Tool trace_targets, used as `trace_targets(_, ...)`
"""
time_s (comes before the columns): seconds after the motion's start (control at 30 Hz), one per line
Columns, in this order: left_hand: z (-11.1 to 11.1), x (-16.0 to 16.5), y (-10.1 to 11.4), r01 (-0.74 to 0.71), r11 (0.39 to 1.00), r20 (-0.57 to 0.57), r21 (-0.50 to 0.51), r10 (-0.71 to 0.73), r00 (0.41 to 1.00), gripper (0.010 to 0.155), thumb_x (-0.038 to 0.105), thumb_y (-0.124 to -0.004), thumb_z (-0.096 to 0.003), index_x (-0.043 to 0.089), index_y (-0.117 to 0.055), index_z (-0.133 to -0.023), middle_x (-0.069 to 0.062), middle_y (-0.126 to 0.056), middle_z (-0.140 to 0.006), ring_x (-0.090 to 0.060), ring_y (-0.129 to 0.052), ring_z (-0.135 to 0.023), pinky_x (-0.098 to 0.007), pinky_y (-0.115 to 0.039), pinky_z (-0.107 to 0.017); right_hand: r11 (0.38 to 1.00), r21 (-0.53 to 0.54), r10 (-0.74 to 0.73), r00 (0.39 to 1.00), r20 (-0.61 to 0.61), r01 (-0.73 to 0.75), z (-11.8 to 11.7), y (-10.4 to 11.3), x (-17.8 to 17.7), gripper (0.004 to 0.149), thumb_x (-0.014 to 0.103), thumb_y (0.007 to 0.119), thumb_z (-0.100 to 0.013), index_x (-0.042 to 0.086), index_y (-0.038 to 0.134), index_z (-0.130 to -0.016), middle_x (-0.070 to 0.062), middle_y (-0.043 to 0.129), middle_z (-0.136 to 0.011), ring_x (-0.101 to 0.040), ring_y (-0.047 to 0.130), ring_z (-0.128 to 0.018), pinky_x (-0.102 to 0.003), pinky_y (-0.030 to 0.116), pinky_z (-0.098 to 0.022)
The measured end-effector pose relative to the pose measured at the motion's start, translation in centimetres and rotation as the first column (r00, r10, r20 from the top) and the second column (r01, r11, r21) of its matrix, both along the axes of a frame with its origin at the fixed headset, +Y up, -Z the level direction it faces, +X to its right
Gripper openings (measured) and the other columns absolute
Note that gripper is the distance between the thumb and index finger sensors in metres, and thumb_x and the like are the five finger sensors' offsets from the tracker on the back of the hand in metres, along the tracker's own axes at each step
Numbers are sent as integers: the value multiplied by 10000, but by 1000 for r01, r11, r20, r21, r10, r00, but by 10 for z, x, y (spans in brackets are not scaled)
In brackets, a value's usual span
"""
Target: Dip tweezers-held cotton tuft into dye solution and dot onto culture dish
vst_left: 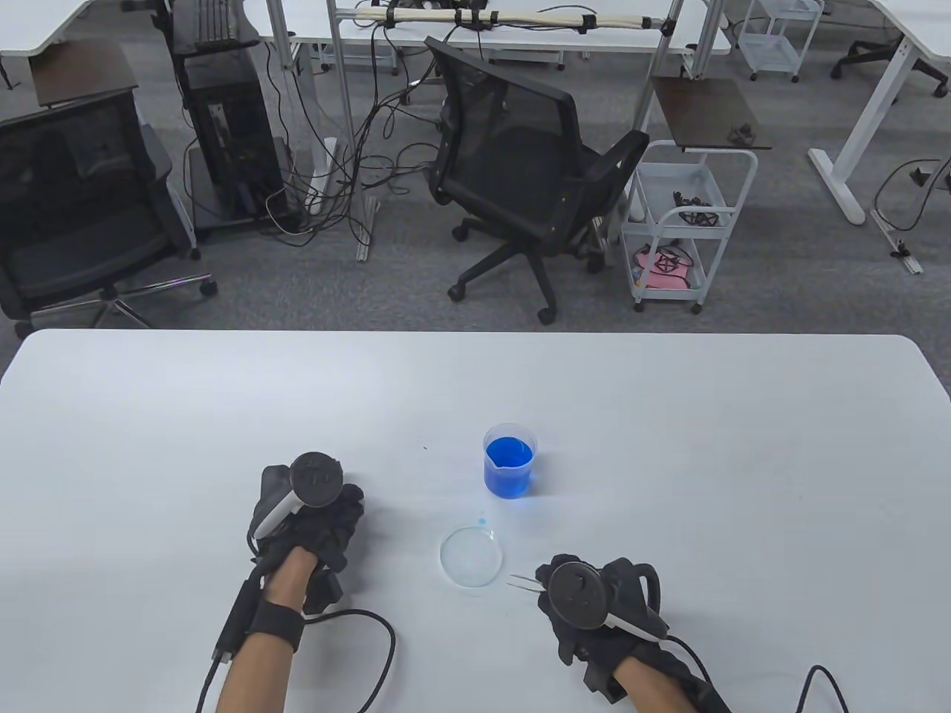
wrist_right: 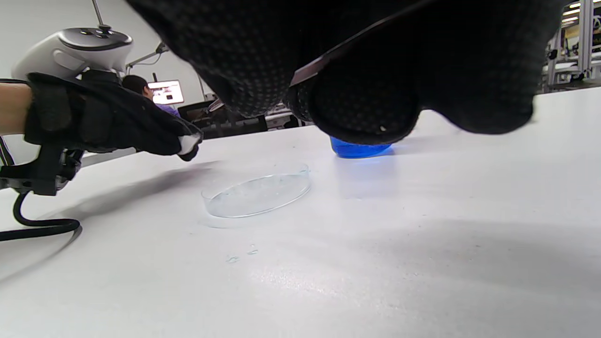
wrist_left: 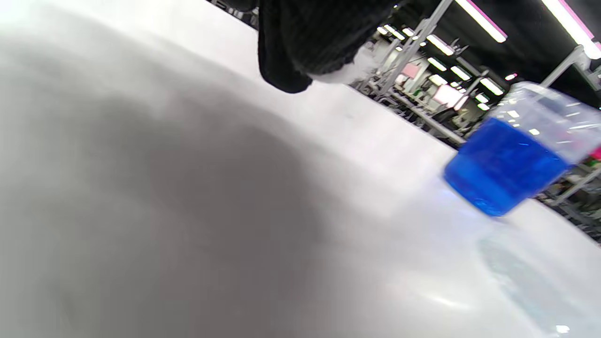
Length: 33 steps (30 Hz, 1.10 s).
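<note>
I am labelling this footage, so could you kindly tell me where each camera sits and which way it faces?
Table view: overhead, looking down at both gloved hands, left hand, right hand holding tweezers.
Left wrist view: low, tilted, facing the beaker; fingertips holding cotton at top.
Right wrist view: table level, facing the dish; fingers overhead.
All views share beaker and dish.

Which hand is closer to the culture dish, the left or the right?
Right. The right hand holds tweezers just right of the culture dish; the left hand rests farther off on its left.

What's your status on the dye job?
Right hand grips tweezers, tips bare. Left hand pinches cotton. Dish clean, beaker untouched. Nothing in the way.
</note>
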<state>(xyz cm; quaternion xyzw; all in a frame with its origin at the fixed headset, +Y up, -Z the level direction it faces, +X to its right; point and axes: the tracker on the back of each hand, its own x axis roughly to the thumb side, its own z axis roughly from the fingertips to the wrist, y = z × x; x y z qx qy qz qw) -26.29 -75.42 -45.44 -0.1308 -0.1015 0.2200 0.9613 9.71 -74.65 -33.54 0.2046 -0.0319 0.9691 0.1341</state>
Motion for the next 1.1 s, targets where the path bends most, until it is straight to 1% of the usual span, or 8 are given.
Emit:
trace_targets(0.2, 49, 7, 21, -173, 983, 102, 54, 167, 981, 413, 202, -764, -571, -3, -794, -929, -309, -425, -1182, -578, -240, -1027, -769, -227, -649, 999, 39, -32, 999, -11, 33, 7, 2, -8, 497, 286, 903, -355, 10, 927, -767, -264, 906, -812, -185, 1027, -394, -355, 965, -253)
trace_targets(0.37, 86, 29, 28, -285, 955, 238, 85, 258, 936, 403, 219, -800, -563, -12, -838, -891, -311, -500, -1167, -585, -300, -1028, -773, -272, -649, 993, 13, -115, 991, -69, 116, 15, 1, -21, 495, 288, 905, -353, 10, 932, -761, -265, 911, -803, -184, 1029, -386, -353, 965, -246)
trace_targets(0.47, 104, 48, 27, -296, 950, 329, 98, 250, 911, 400, 223, -809, -562, -6, -849, -888, -305, -523, -1163, -584, -315, -1027, -772, -281, -649, 992, 11, -127, 986, -111, 129, 23, 1, -31, 494, 290, 906, -352, 12, 935, -759, -260, 913, -803, -182, 1030, -384, -350, 966, -244)
trace_targets(0.57, 117, 63, 26, -287, 951, 405, 114, 220, 888, 399, 231, -809, -562, 11, -851, -892, -298, -532, -1161, -577, -324, -1029, -769, -289, -650, 989, 10, -146, 980, -138, 149, 29, 2, -38, 493, 294, 906, -351, 17, 935, -758, -257, 914, -802, -177, 1031, -382, -347, 968, -242)
trace_targets(0.7, 127, 74, 22, -269, 958, 455, 98, 198, 868, 399, 241, -804, -565, 35, -847, -904, -292, -534, -1162, -572, -331, -1029, -766, -294, -651, 984, -10, -178, 971, -160, 179, 31, 1, -41, 495, 296, 906, -350, 18, 934, -758, -256, 915, -801, -176, 1031, -381, -345, 969, -241)
trace_targets(0.87, 127, 79, 18, -245, 965, 474, 99, 171, 864, 402, 250, -789, -571, 58, -831, -921, -293, -535, -1160, -572, -337, -1027, -764, -299, -652, 973, -6, -227, 956, -185, 230, 32, 2, -41, 495, 306, 909, -347, 23, 939, -751, -250, 923, -794, -172, 1034, -374, -341, 971, -235)
trace_targets(0.97, 128, 80, 17, -247, 965, 476, 92, 176, 862, 405, 260, -771, -579, 85, -806, -942, -295, -524, -1164, -574, -331, -1028, -766, -295, -652, 967, -31, -256, 948, -191, 254, 32, 2, -42, 495, 309, 912, -346, 22, 941, -749, -251, 923, -792, -171, 1035, -371, -341, 971, -233)
trace_targets(1.1, 128, 83, 14, -242, 967, 485, 83, 173, 857, 407, 262, -761, -581, 97, -794, -952, -297, -518, -1166, -574, -330, -1029, -767, -294, -652, 964, 3, -261, 945, -198, 267, 34, 3, -45, 480, 303, 913, -342, 19, 957, -727, -249, 939, -774, -171, 1035, -353, -340, 969, -218)
